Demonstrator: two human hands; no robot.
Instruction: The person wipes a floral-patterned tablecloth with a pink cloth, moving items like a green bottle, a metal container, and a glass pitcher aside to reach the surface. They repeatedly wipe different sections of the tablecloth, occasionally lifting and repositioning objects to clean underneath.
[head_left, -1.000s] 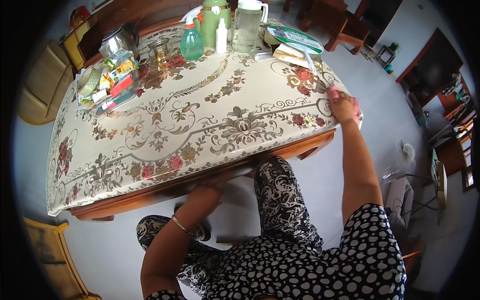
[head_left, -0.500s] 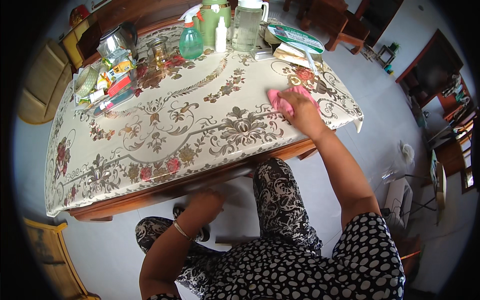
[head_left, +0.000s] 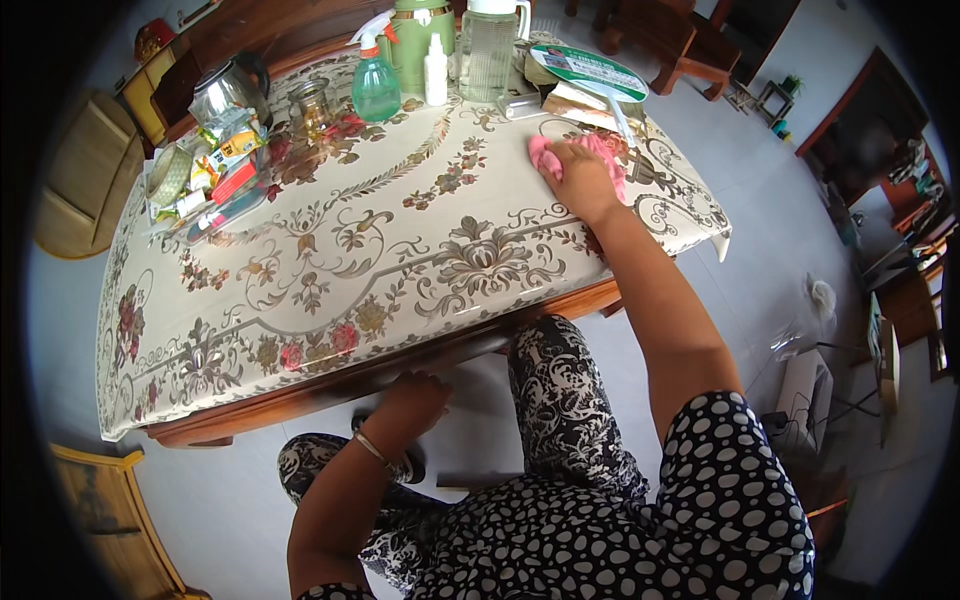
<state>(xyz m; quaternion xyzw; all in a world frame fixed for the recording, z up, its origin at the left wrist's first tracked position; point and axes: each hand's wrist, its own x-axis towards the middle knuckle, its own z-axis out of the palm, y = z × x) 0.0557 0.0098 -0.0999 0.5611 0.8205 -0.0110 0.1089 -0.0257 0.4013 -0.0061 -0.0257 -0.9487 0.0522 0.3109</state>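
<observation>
On a clock face laid over the table [head_left: 250,412], far edge at twelve, the person's right hand [head_left: 583,180] sits between two and three, closed over a bunched pink cloth [head_left: 607,152] on the top. Even palm pressure, with the fabric spread wider under the fingers, would probably serve best; the fan handle [head_left: 620,125] close beside could snag or get knocked. The left hand [head_left: 418,400] is at six, below the near edge; it looks dim and blurred, so whether it pinches anything cannot be told. A grey floor [head_left: 720,185] surrounds the table, with wooden furniture [head_left: 695,55] at two, well beyond. The cream, flowered tablecloth [head_left: 390,290] drapes over the edges and shines slightly. On it stand a green flask [head_left: 408,60] at twelve, a ribbed jug [head_left: 488,60] at one, a kettle [head_left: 225,98] at ten, a spray bottle [head_left: 377,90] near twelve and, smallest, a slim white bottle [head_left: 436,70] at twelve.
</observation>
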